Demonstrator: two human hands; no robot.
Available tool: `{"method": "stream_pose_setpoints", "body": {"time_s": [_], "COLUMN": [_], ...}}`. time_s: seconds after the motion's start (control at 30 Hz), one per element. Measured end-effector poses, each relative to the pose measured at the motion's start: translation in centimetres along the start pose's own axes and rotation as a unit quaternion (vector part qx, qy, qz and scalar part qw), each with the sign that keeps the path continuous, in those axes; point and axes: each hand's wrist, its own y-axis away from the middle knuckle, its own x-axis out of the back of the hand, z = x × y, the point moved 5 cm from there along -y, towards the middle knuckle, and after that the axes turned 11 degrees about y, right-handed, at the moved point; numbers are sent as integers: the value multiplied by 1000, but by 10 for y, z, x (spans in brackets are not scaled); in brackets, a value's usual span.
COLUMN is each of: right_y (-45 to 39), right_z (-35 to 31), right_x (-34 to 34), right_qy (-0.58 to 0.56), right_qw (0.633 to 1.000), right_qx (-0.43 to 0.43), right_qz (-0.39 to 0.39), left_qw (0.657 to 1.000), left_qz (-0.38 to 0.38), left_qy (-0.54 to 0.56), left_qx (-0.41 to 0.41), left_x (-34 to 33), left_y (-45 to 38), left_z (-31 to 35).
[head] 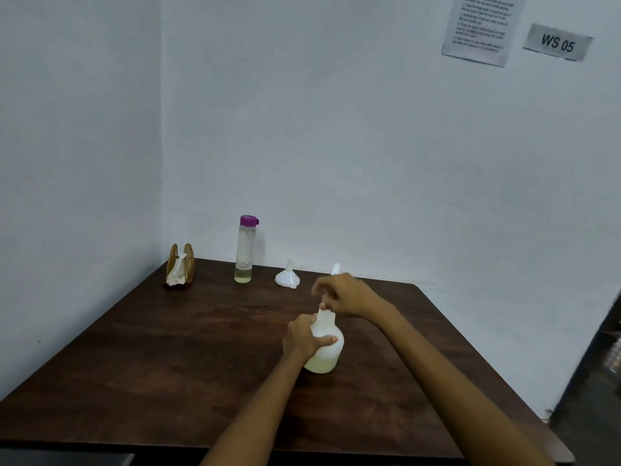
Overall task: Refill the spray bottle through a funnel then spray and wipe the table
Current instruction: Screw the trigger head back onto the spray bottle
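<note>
On dark wood table [168, 348], hands — translucent rounded spray bottle [327, 351]

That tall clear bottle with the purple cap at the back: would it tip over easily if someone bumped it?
Probably yes. The tall clear bottle with the purple cap is narrow and stands upright. Only a little yellowish liquid sits at its bottom, so it likely feels light and gives little resistance.

Printed paper sheet [481, 28] and "WS 05" label [557, 42] on the white wall, upper right.
</note>
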Motion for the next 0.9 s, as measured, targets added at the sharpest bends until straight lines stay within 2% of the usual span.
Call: {"method": "stream_pose_setpoints", "body": {"time_s": [0.07, 0.17, 0.23, 0.4, 0.53, 0.67, 0.73, 0.83, 0.9], "right_y": [-3, -11, -18, -48, -68, -70, -65, -52, -41], "right_z": [4, 9, 9, -1, 9, 31, 44, 50, 47], "right_x": [14, 18, 18, 16, 9, 14, 10, 2, -2], "right_qy": [73, 192, 210, 273, 300, 203, 95, -115, -150], "right_qw": [996, 981, 978, 960, 945, 958, 970, 975, 977], "right_qx": [7, 12, -4, -31, -129, -183, -181, -158, -140], "right_qz": [46, 23, 14, 51, 28, -89, -133, -102, -53], "left_qw": [1000, 1000, 1000, 1000, 1000, 1000, 1000, 1000, 1000], "left_qz": [3, 3, 2, 4, 5, -3, -4, 2, 6], "left_qy": [2, -1, -9, -11, -8, -12, -19, -13, -4], "left_qx": [-2, -3, 0, -6, -14, -12, -1, 3, 7], "left_x": [1, 0, 0, 1, 2, 2, 2, 1, 1], "left_y": [-1, -2, -3, -1, 2, 2, 1, -1, -2], "left_z": [0, -1, -2, -1, 0, 2, 1, -2, -2]}}
